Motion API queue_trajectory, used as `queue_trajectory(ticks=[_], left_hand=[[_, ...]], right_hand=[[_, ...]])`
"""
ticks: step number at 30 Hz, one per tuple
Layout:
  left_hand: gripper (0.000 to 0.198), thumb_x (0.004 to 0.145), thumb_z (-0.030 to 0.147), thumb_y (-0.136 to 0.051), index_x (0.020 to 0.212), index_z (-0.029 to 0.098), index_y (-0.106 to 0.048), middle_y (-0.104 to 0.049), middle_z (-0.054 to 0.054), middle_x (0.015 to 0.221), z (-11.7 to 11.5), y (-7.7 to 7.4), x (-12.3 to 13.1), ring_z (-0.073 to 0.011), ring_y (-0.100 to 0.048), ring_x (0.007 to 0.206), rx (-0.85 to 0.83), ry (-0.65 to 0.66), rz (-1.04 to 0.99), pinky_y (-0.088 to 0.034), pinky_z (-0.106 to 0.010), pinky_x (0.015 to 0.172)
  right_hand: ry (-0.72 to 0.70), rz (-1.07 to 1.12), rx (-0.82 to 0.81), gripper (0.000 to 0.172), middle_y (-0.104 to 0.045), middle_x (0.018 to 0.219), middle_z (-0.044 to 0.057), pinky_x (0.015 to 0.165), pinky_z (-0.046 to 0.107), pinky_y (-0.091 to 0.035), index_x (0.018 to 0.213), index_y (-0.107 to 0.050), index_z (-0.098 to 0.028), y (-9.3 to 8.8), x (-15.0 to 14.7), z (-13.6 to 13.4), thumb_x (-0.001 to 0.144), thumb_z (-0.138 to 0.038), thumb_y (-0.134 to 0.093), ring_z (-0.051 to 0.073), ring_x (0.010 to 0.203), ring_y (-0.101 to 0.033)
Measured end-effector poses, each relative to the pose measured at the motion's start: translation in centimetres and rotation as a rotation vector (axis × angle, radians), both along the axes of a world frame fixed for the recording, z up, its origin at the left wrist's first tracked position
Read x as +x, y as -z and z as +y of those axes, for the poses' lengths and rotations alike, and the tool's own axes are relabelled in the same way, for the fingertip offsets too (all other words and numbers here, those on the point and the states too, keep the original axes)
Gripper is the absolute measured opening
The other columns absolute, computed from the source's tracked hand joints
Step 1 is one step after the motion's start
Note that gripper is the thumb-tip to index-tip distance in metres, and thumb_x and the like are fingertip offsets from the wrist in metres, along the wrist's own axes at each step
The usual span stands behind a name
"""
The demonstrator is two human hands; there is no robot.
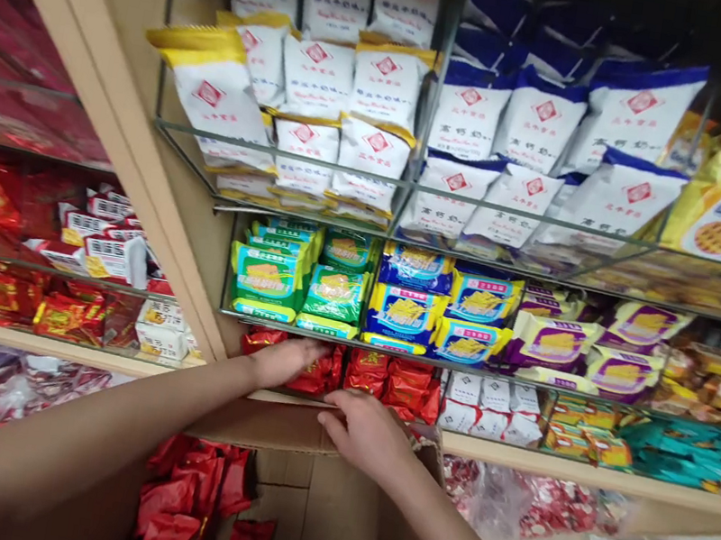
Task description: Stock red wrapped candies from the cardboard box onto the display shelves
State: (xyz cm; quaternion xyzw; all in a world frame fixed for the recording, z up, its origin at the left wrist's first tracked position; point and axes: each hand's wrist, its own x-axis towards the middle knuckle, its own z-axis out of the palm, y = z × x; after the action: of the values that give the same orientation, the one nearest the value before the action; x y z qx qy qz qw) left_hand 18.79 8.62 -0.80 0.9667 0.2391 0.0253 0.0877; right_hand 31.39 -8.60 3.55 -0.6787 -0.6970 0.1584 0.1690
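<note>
My left hand (291, 363) reaches to the bottom shelf, its fingers stretched out over the small red packets (311, 374) there. The fingertips are blurred, and no packet shows in its grasp. My right hand (372, 434) is at the far rim of an open cardboard box (281, 426), in front of more red packets (407, 387). Its thumb and forefinger are apart; the other fingers are mostly hidden, and nothing shows between them. Inside the box, loose red packets (181, 493) lie on the left, with bare cardboard beside them.
Above are green packets (336, 293), blue-and-yellow packets (405, 314) and white bags (319, 76) behind glass edges. White packets (492, 410) lie right of the red ones. A wooden upright (130, 124) stands left. Bagged goods (534, 508) sit under the shelf.
</note>
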Motion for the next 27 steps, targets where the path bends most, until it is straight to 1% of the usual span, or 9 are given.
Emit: queue_trajectory(ticks=[2,4,7,10,14,17,22,25,27], left_hand=[[0.031,0.083,0.013,-0.043,0.110,0.025,-0.054,-0.056,0.000,0.111,-0.5,-1.0,-1.4,-0.0129,-0.048,0.105,0.025,0.101,0.098,-0.037,-0.022,0.091],[0.028,0.084,0.014,-0.040,0.106,0.022,-0.056,-0.056,-0.004,0.107,-1.1,-2.0,-2.8,-0.0161,-0.047,0.105,0.067,0.124,0.186,-0.037,-0.026,0.091],[0.028,0.082,0.009,-0.038,0.101,0.014,-0.057,-0.055,-0.012,0.101,-1.9,-3.3,-5.0,-0.0232,-0.051,0.100,0.134,0.055,0.290,-0.041,-0.036,0.085],[0.028,0.076,0.004,-0.042,0.099,0.010,-0.056,-0.053,-0.016,0.102,-2.6,-3.9,-6.2,-0.0262,-0.056,0.090,0.189,-0.050,0.372,-0.046,-0.039,0.074],[0.028,0.074,0.004,-0.046,0.100,0.010,-0.056,-0.054,-0.017,0.103,-2.3,-4.2,-5.3,-0.0279,-0.054,0.095,0.262,-0.159,0.403,-0.046,-0.039,0.075],[0.027,0.078,0.003,-0.041,0.098,0.010,-0.057,-0.058,-0.018,0.098,-1.7,-4.4,-4.0,-0.0275,-0.055,0.094,0.291,-0.215,0.402,-0.044,-0.042,0.078],[0.026,0.079,0.004,-0.038,0.094,0.008,-0.059,-0.058,-0.020,0.098,-1.7,-4.3,-3.3,-0.0288,-0.055,0.094,0.288,-0.250,0.404,-0.042,-0.043,0.079],[0.023,0.077,0.009,-0.043,0.094,0.009,-0.059,-0.060,-0.018,0.093,-1.9,-4.3,-3.5,-0.0270,-0.058,0.086,0.258,-0.265,0.419,-0.046,-0.038,0.072],[0.024,0.077,0.009,-0.042,0.094,0.010,-0.059,-0.061,-0.016,0.092,-1.9,-4.2,-3.7,-0.0251,-0.058,0.086,0.244,-0.262,0.421,-0.047,-0.036,0.071]], right_hand=[[0.014,0.024,-0.008,0.028,-0.064,0.098,0.004,0.072,0.028,-0.042,0.101,-0.058,-0.023,0.3,-0.1,0.0,0.083,-0.035,-0.041,0.019,0.090,-0.058],[0.015,0.038,-0.023,0.028,-0.064,0.098,0.005,0.073,0.028,-0.042,0.101,-0.058,-0.023,0.5,-0.2,0.0,0.083,-0.035,-0.041,0.020,0.091,-0.058],[0.009,0.031,-0.047,0.029,-0.064,0.098,0.006,0.073,0.029,-0.042,0.100,-0.058,-0.022,0.5,-0.3,0.0,0.082,-0.035,-0.040,0.020,0.090,-0.058],[0.019,0.025,-0.067,0.029,-0.064,0.096,0.006,0.073,0.028,-0.042,0.100,-0.058,-0.022,0.4,-0.4,-0.1,0.081,-0.036,-0.041,0.020,0.089,-0.058],[0.035,0.046,-0.103,0.028,-0.065,0.094,0.005,0.071,0.026,-0.042,0.099,-0.059,-0.023,0.5,-0.6,0.0,0.079,-0.036,-0.043,0.019,0.088,-0.059],[0.055,0.043,-0.098,0.029,-0.065,0.097,0.005,0.073,0.026,-0.042,0.101,-0.058,-0.023,0.5,-0.8,0.0,0.079,-0.035,-0.043,0.019,0.090,-0.058],[0.082,0.013,-0.035,0.028,-0.065,0.096,0.005,0.072,0.029,-0.043,0.100,-0.058,-0.024,0.4,-1.0,-0.5,0.080,-0.034,-0.042,0.020,0.088,-0.059],[0.090,-0.001,-0.022,0.027,-0.065,0.093,0.004,0.068,0.029,-0.043,0.098,-0.059,-0.024,0.1,-1.0,-0.5,0.079,-0.034,-0.042,0.020,0.084,-0.060],[0.089,-0.003,-0.020,0.027,-0.065,0.093,0.004,0.067,0.028,-0.043,0.098,-0.059,-0.024,0.0,-1.0,-0.5,0.079,-0.034,-0.043,0.020,0.083,-0.060]])
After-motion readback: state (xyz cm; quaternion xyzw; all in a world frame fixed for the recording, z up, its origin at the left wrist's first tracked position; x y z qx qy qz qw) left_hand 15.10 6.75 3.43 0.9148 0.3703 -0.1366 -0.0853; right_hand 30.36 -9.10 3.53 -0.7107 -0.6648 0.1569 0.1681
